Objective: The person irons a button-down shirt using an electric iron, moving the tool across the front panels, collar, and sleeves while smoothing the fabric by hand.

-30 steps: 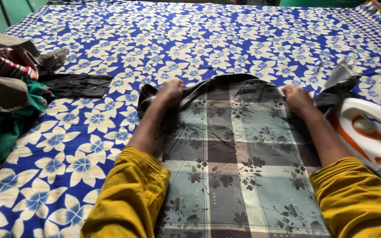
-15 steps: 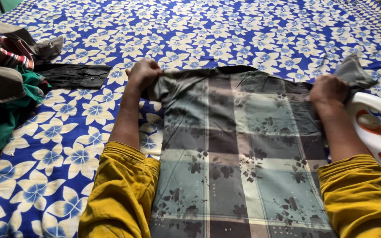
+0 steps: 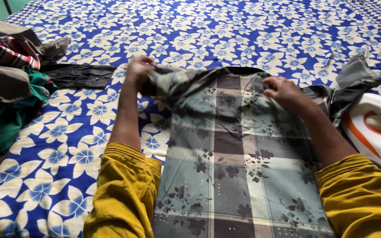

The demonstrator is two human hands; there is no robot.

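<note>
Blue floral sheet (image 3: 243, 35) covers bed — checked shirt (image 3: 239, 158) flat at centre. Left hand (image 3: 138, 68) curled, pinching shirt's far-left corner; right hand (image 3: 285, 92) half-closed, fingers pressing fabric near far edge. Risk: uneven pull wrinkles thin, soft cloth. Smooth white-orange iron (image 3: 375, 130) right of shirt — sleeve could knock it.

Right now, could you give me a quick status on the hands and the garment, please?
Left hand gripping checked garment at its top left corner. Right hand pressing on its upper right. Iron standing close beside right forearm.
</note>
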